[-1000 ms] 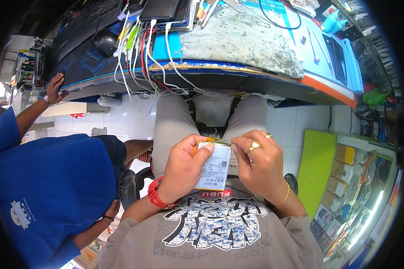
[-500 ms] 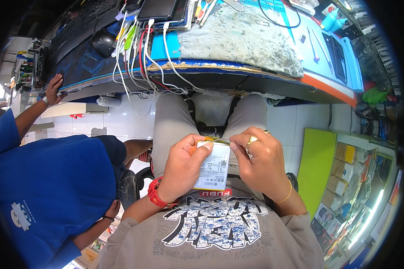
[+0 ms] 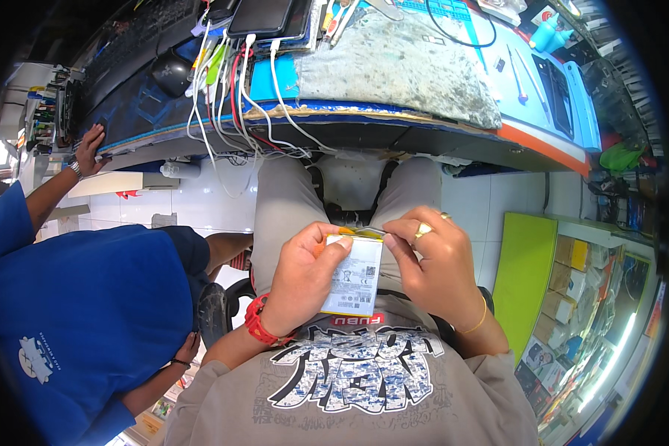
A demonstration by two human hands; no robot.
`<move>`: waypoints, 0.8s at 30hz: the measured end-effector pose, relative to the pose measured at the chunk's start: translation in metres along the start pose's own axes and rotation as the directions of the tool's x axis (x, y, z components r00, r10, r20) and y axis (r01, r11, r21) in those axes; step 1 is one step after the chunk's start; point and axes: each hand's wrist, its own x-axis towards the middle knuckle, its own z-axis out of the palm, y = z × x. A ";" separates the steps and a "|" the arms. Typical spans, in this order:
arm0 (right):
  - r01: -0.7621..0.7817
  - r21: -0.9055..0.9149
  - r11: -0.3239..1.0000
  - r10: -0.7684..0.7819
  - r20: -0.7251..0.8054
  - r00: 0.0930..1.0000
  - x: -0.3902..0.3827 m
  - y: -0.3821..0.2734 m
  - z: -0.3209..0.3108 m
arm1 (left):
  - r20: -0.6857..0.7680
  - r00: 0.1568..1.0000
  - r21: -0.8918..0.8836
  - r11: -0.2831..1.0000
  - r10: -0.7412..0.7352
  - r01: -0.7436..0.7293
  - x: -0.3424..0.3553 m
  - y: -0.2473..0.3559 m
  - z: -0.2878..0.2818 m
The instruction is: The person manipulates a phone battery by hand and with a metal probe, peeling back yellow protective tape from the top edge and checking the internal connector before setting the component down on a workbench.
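My left hand (image 3: pixel 303 266) is closed on a flat white phone battery (image 3: pixel 357 276) with yellow edges, the thumb across its upper left corner. The battery hangs upright over my lap, its printed face toward me. A bit of orange shows beneath my left fingers. My right hand (image 3: pixel 440 266) pinches thin silvery metal tweezers (image 3: pixel 372 230) between thumb and forefinger. They lie along the battery's top edge, where yellow tape shows. Whether their tips grip anything there is too small to tell.
Ahead stands a workbench with a stained grey mat (image 3: pixel 401 67), hanging white cables (image 3: pixel 279 89), phones (image 3: pixel 260 16) and a black mouse (image 3: pixel 171 74). A person in a blue shirt (image 3: pixel 89 320) is at my left, one hand on the bench. A glass showcase (image 3: pixel 580 320) stands right.
My right hand has shifted very slightly right, and the tweezers tilt a little differently at the battery's top edge. The left hand and the battery stay nearly in place.
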 end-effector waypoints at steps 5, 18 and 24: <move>0.162 -0.173 0.972 -0.168 -0.022 0.986 -0.003 0.003 -0.007 | -0.004 1.000 0.006 1.000 0.015 -0.015 0.000 0.002 0.002; 0.310 -0.319 0.896 -0.338 -0.037 0.940 -0.010 0.011 -0.002 | -0.015 0.998 0.040 0.997 0.064 -0.064 -0.003 0.002 0.006; 0.284 -0.300 0.911 -0.307 -0.031 0.951 -0.011 0.011 -0.002 | -0.019 0.998 0.032 0.998 0.059 -0.059 -0.002 0.001 0.007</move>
